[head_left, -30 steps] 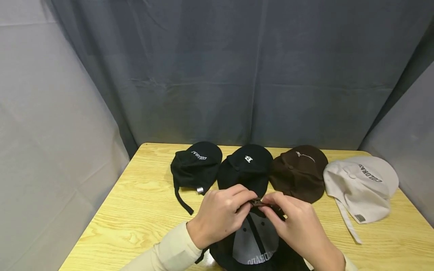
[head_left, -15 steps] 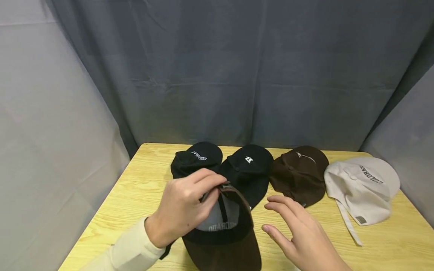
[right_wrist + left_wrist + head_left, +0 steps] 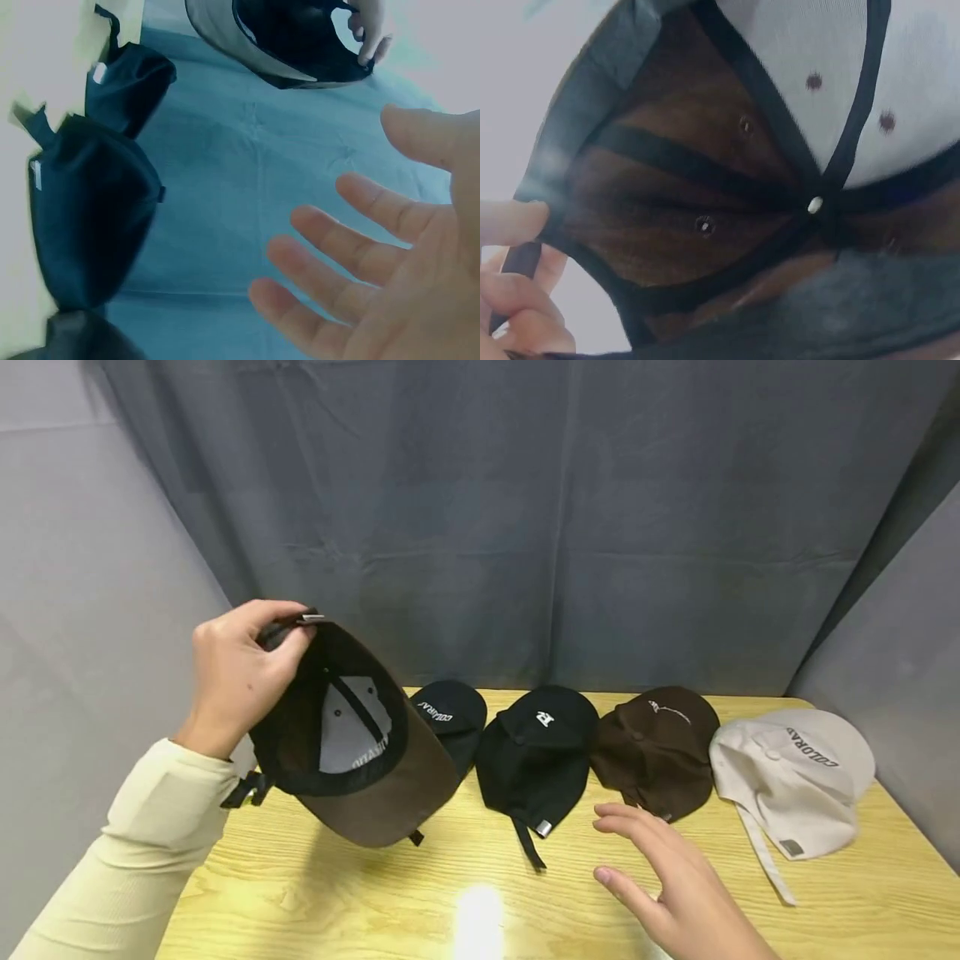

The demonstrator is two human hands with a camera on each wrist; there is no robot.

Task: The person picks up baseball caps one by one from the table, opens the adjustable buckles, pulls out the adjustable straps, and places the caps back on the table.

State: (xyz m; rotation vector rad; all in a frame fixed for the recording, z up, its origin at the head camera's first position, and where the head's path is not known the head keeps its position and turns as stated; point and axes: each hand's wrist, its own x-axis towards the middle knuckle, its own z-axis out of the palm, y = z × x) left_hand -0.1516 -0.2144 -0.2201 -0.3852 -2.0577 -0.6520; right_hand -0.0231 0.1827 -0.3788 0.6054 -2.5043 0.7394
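My left hand pinches the back edge of a brown baseball cap and holds it up at the left of the head view. The cap hangs tilted, its dark inside and grey front lining turned toward me, brim down and to the right. In the left wrist view the inside of the crown fills most of the picture, with my fingertips at its band. My right hand hovers over the table with fingers spread, holding nothing; the right wrist view shows the same bare palm.
Along the back of the wooden table lie a black cap, partly behind the held one, another black cap, a dark brown cap and a beige cap. A grey curtain hangs behind them.
Both hands worked at the brown cap's back edge a second ago. The right hand let go, and the left has carried the cap up and to the left.
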